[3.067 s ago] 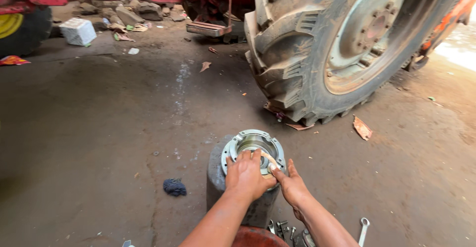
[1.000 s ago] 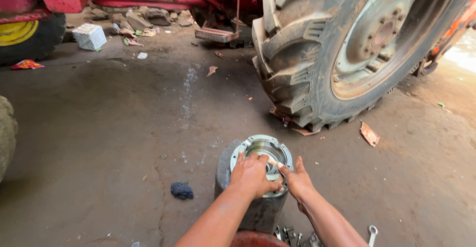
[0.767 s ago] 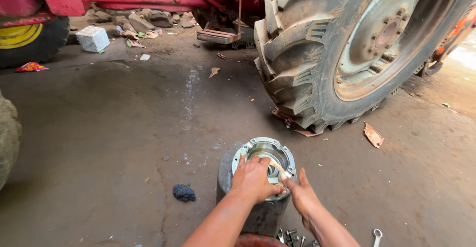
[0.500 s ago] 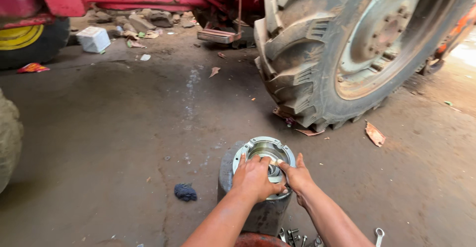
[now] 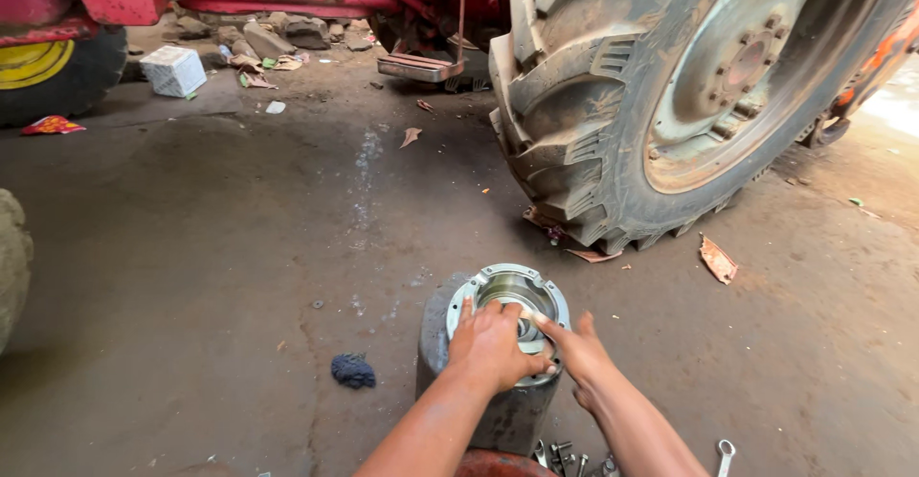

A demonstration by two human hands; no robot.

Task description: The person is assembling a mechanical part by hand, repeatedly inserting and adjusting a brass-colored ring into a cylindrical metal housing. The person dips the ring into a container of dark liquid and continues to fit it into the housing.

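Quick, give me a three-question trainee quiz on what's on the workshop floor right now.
1. True or false: both hands rest on the metal hub housing.
2. What lies on the floor left of the housing? A) blue rag B) hammer C) bucket
3. Which vehicle part stands behind the housing?

Key:
1. True: left hand and right hand are on its ring.
2. A, the blue rag.
3. The tractor rear tyre.

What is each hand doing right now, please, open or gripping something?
Left hand: palm down, fingers curled on the rim of the metal hub housing.
Right hand: fingers reaching into its bore; any grip cannot be told.
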